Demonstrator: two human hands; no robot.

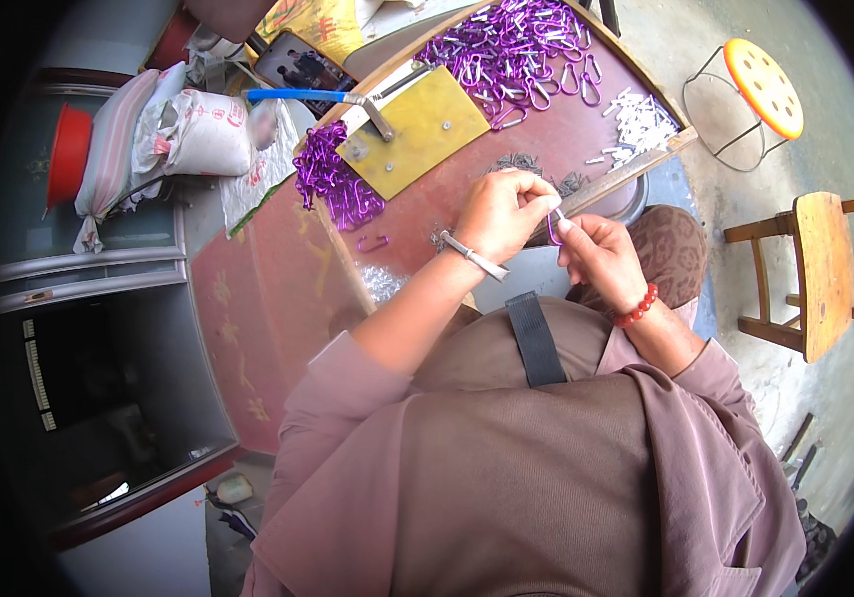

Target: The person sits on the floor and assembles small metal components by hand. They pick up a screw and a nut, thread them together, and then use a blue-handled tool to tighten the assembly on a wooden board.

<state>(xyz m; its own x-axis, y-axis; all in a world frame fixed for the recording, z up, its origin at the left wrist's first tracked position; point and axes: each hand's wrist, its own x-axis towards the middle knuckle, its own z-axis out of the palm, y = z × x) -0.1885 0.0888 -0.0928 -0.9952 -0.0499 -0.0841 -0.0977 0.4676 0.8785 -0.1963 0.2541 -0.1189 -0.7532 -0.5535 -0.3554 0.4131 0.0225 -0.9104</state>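
Between my two hands is a small purple carabiner with a silver gate piece, partly hidden by the fingers. My left hand pinches its upper end between thumb and fingertips. The lower end is gripped by my right hand, thumb pressed near the silver piece. Just beyond the hands lie small piles of dark metal pins on the red tabletop. A lone purple carabiner body rests left of my left wrist, by a heap of purple bodies.
A hammer with a blue handle lies over a yellow board. Assembled purple carabiners are heaped at the back, silver gate pieces at the right. A wooden rim edges the tray. A stool and wooden chair stand right.
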